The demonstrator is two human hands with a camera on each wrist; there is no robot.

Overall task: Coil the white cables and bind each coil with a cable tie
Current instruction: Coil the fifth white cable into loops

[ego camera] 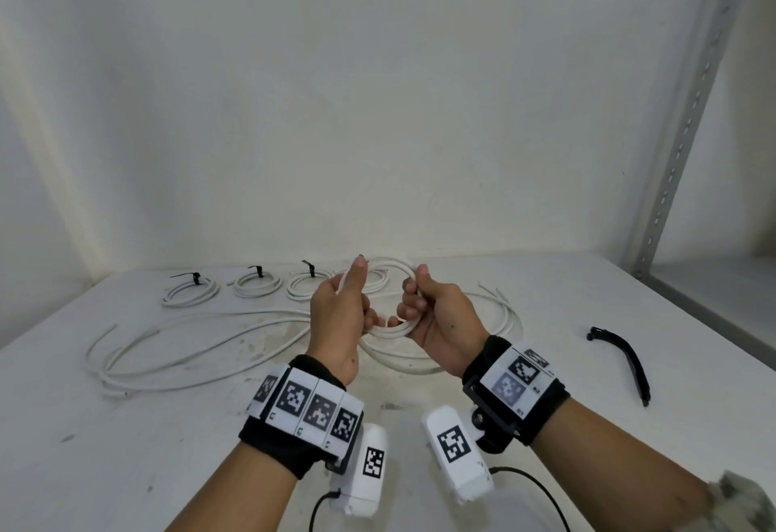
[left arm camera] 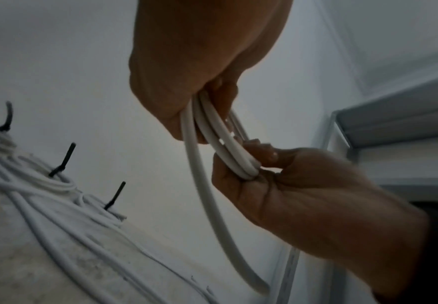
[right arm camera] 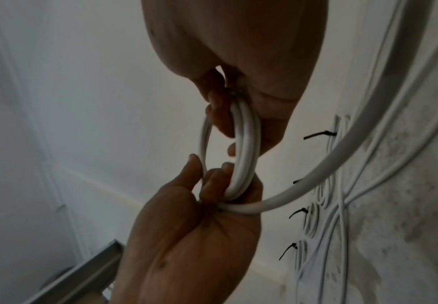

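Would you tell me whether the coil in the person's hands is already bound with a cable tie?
Not bound: the coil shows bare white loops, held by left hand and right hand.

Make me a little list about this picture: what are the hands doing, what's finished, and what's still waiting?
left hand: grips one side of the coil being wound
right hand: grips the other side of the same coil
finished coils: at least three at the back of the table, each bound with a black tie; a fourth is partly hidden behind the hands
loose cables: still spread out on the table
spare cable ties: black, lying to the right, untouched
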